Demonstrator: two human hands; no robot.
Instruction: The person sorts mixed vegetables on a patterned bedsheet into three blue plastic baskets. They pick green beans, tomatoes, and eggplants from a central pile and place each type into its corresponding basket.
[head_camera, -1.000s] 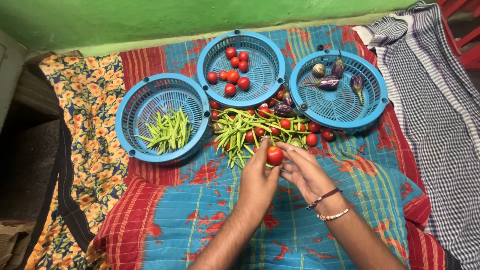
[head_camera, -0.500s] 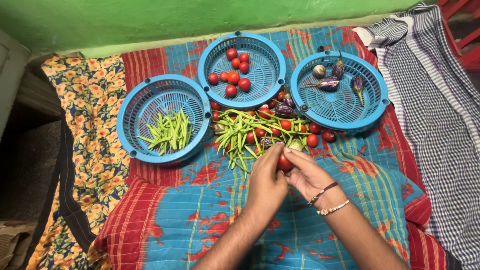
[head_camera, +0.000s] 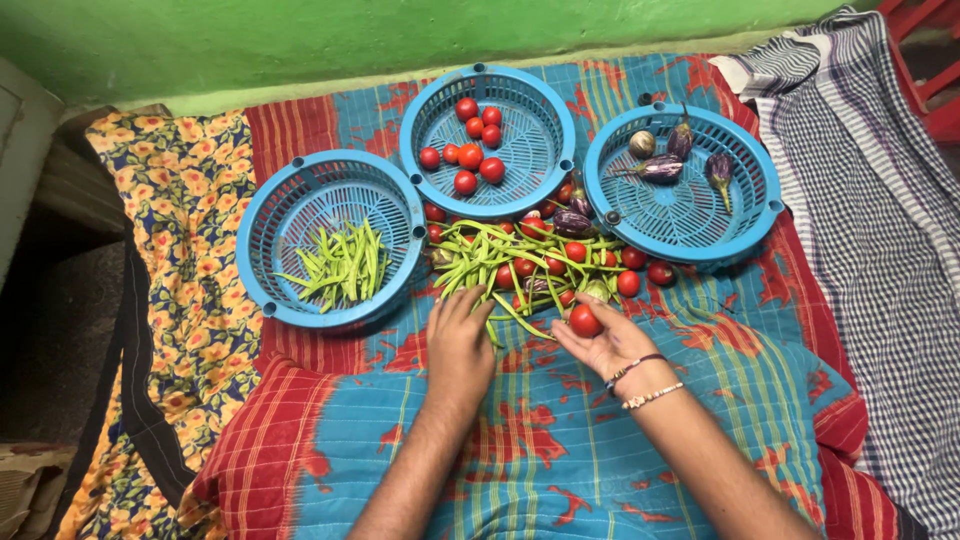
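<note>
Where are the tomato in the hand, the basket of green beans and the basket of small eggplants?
tomato (head_camera: 585, 320), head view, its middle
basket of green beans (head_camera: 290, 200), head view, bare floor
basket of small eggplants (head_camera: 690, 215), head view, bare floor

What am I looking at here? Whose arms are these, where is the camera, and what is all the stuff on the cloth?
There is no machine: a person wears a camera on the head, so the single view looks down at their own two bare hands. They sit before a patterned cloth in blue and red. On it stand three round blue baskets. The left basket holds green beans, the middle basket holds small red tomatoes, and the right basket holds small purple eggplants. In front of the baskets lies a mixed pile of beans, tomatoes and a few eggplants. The right hand, with bangles at the wrist, holds one red tomato in its fingers. The left hand lies palm down at the edge of the pile, fingertips among the beans; whether it grips one I cannot tell.
</note>
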